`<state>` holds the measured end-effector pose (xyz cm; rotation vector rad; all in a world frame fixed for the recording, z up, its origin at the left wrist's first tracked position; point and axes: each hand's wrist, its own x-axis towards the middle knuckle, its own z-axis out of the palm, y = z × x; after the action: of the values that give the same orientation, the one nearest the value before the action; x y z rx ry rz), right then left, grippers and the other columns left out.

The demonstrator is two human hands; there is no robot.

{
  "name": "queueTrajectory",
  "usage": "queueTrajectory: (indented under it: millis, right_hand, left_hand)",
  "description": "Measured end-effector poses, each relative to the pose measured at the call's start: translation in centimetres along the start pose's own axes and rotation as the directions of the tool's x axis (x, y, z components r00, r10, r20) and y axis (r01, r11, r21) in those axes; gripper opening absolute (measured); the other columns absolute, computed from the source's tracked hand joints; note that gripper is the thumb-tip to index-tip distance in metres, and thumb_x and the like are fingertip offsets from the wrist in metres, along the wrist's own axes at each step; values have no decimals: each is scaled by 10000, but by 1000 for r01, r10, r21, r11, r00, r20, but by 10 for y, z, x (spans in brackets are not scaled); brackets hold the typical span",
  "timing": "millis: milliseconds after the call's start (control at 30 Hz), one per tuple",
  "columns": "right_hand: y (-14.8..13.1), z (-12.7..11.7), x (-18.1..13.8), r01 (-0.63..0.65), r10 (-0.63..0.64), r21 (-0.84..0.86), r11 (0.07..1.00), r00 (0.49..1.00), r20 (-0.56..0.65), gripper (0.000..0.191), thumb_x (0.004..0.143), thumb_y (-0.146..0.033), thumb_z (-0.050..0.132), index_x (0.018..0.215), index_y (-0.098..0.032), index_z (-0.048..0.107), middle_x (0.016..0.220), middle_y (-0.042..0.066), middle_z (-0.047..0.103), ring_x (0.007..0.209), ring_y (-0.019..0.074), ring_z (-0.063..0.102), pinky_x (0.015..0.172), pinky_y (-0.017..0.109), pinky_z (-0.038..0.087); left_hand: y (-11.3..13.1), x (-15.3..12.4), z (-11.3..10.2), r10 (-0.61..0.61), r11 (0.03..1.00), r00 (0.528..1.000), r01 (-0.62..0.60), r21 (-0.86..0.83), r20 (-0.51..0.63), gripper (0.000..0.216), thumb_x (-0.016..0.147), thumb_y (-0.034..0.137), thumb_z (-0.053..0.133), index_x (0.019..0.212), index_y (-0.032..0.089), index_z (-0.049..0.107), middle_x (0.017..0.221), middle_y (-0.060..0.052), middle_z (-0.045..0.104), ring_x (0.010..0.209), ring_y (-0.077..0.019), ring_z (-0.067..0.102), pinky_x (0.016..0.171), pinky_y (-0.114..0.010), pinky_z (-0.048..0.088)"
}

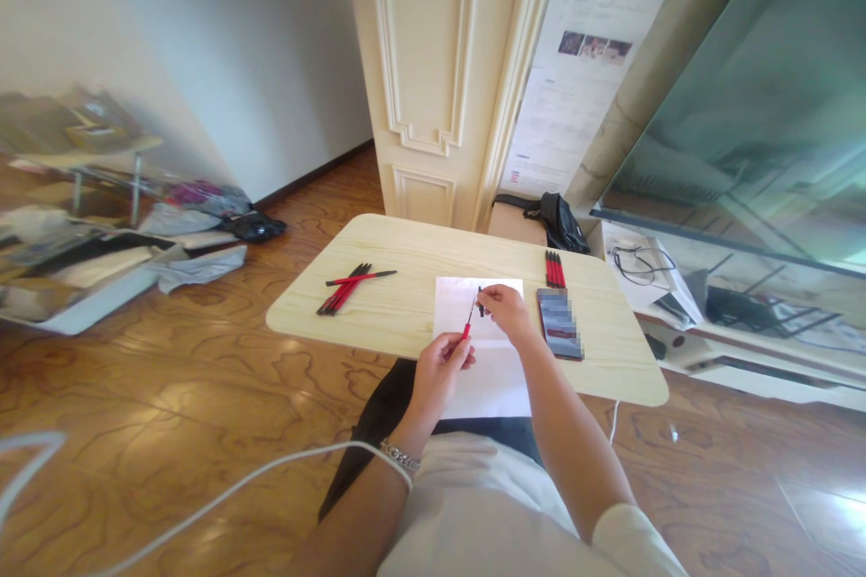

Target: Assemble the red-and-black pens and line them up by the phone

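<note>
In my left hand [441,365] is a red pen barrel [466,331], pinched between thumb and fingers, with a thin refill [472,311] standing out of its upper end. My right hand [504,306] pinches a small black pen part [481,306] close beside that refill; whether the two touch I cannot tell. Both hands are above a white sheet of paper [487,392] on the table. To the left lies a loose pile of red and black pens [348,290]. Several more red pens [555,270] lie side by side at the right, behind a phone [558,325].
The pale wooden table [609,374] has rounded corners. A white cable [257,473] runs across my left forearm. Behind the table sits a black bag [561,218]; a low white cabinet [744,379] stands at the right. Boxes and bags [108,261] lie on the floor at the left.
</note>
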<state>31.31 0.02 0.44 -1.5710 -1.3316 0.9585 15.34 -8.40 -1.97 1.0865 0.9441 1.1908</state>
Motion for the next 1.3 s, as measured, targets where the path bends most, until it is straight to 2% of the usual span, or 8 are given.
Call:
queueTrajectory:
  millis: [100,167,233,367,933,1167,1300]
  right_hand:
    - [-11,-17,-10,67,-45,432,899,997,-62,377,709,-401,657,1012,-192,576,753,23,676,555,104,532,528,232,411]
    - [-23,-26,-17,119,-79,553,825,992,-96,413,701,-400,683,1046,-207,564,762,17,673,574,100,540,540,227,426]
    - [-34,-30,-23,157,-104,594,789,987,-123,398,706,-395,691,1037,-213,564,769,16,670,591,100,548,547,224,435]
    - [-45,-31,-29,194,-135,592,782,981,-143,365,724,-387,687,1025,-220,564,776,11,666,614,102,554,558,222,442]
    - [-44,-26,-30,181,-134,467,866,982,-132,405,727,-442,648,1046,-206,564,786,32,665,619,121,556,564,248,454]
    - [-40,-24,-38,213,-204,378,901,977,-64,366,745,-411,640,1041,-202,586,775,33,668,614,122,554,558,248,445]
    - [-34,-18,-47,192,-200,335,922,980,-12,354,751,-402,639,1038,-200,596,770,37,672,628,133,567,563,255,444]
  left_hand:
    - [0,-1,4,-7,1000,1000,7,-11,16,317,785,420,647,919,134,626,774,-60,662,663,-146,635,610,-252,497]
    - [-1,-1,7,-10,1000,1000,11,-16,28,320,780,425,651,911,134,629,768,-59,662,660,-146,633,607,-252,497]
    - [-2,-1,9,-9,1000,999,9,-19,43,321,778,425,653,915,137,629,770,-59,663,660,-147,632,608,-255,497]
    - [-3,-1,10,0,1000,998,1,-15,66,312,787,414,648,937,141,627,780,-58,663,667,-148,633,614,-258,495]
    - [0,-3,12,-43,999,998,44,-19,53,364,740,452,680,921,138,639,754,-62,674,656,-156,637,616,-268,492]
    - [3,-3,13,-24,1000,997,26,-16,78,363,760,459,658,919,134,636,735,-54,663,624,-140,622,584,-251,474]
    - [5,-3,13,-29,999,996,32,-29,90,357,765,457,652,915,134,640,720,-47,656,601,-131,605,562,-242,454]
